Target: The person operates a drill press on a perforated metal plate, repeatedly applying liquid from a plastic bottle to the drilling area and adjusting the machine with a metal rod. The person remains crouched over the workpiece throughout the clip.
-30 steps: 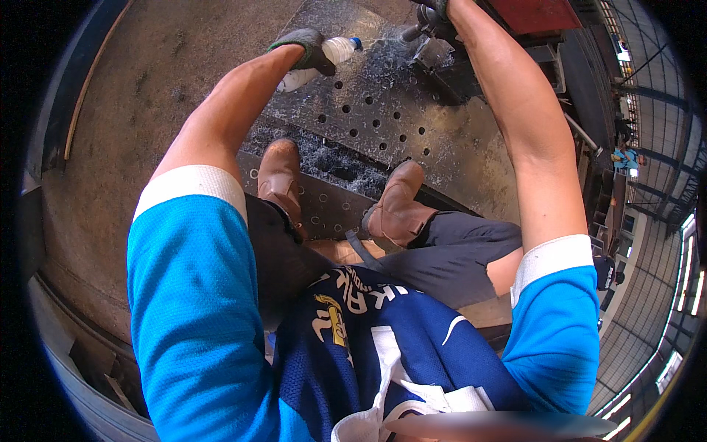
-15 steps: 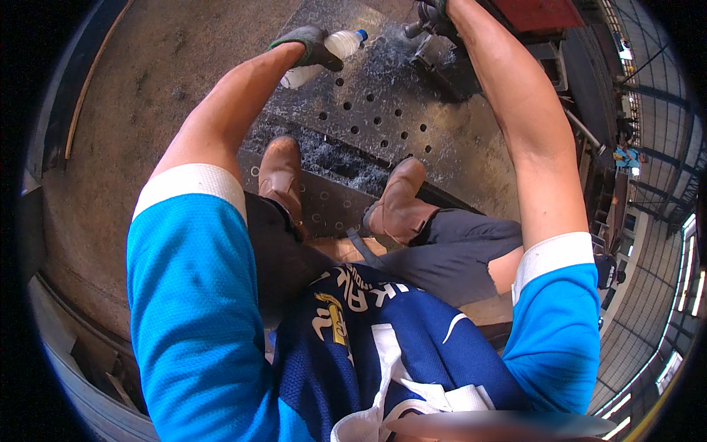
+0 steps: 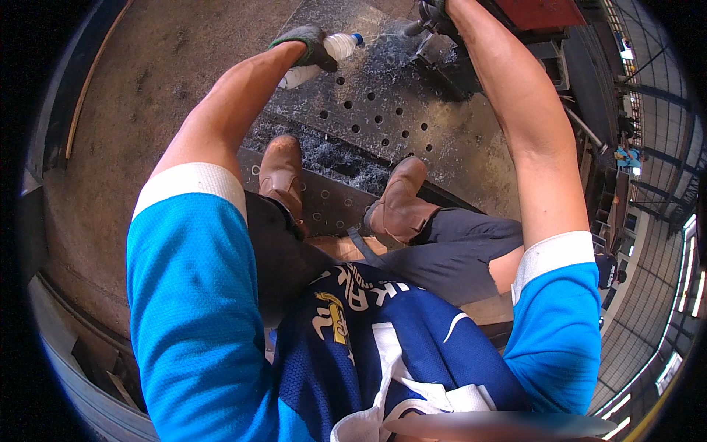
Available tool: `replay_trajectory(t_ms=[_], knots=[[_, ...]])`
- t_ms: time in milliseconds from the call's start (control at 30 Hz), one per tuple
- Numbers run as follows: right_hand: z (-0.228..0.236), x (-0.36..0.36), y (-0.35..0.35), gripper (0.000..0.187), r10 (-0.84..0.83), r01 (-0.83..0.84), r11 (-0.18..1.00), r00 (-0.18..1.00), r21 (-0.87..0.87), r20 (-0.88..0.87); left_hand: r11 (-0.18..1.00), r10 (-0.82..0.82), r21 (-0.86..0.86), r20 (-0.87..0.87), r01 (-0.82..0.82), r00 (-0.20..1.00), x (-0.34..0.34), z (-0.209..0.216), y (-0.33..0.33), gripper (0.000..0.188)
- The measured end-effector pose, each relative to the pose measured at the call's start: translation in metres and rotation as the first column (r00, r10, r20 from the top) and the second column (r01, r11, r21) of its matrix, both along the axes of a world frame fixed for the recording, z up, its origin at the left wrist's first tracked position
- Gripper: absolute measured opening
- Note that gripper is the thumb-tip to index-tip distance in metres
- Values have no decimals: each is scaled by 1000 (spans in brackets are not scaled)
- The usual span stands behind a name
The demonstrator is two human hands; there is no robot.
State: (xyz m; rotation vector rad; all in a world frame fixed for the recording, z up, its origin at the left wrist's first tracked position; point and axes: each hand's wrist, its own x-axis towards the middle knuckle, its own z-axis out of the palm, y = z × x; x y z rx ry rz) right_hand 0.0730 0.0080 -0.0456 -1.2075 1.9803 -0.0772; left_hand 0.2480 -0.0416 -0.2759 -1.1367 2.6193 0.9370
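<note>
My left hand (image 3: pixel 312 48), in a dark grey glove, is closed around a clear plastic bottle (image 3: pixel 340 46) with a blue cap. The bottle lies tilted, its cap towards the right, above a dark metal plate (image 3: pixel 412 110) with rows of round holes. From the cap a faint thin streak runs right, towards a metal block (image 3: pixel 436 50) strewn with shavings. At the top edge my right hand (image 3: pixel 437 15), also gloved, has its fingers curled beside a dark round metal part (image 3: pixel 414 29). What it grips is partly cut off by the frame.
Metal shavings (image 3: pixel 335 158) fill a gap in front of my brown boots (image 3: pixel 280 166). A red machine part (image 3: pixel 541 13) stands at the upper right. Metal stock and racks (image 3: pixel 585 129) line the right side, with a person in blue (image 3: pixel 627 158) far off.
The bottle and my left hand have shifted very slightly left and down. A thin streak now shows at the cap. My right hand stays at about the same place.
</note>
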Motion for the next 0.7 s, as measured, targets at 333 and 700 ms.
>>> replay_trajectory(t_ms=[333,700], knots=[[-3,0,0,68,-11,11,1000,1000,1,5,1000,-1,15,-2,1,1000,-2,-1,1,72],[-4,1,-1,69,-20,20,1000,1000,5,9,997,57,63,-57,-54,997,-4,0,7,82]])
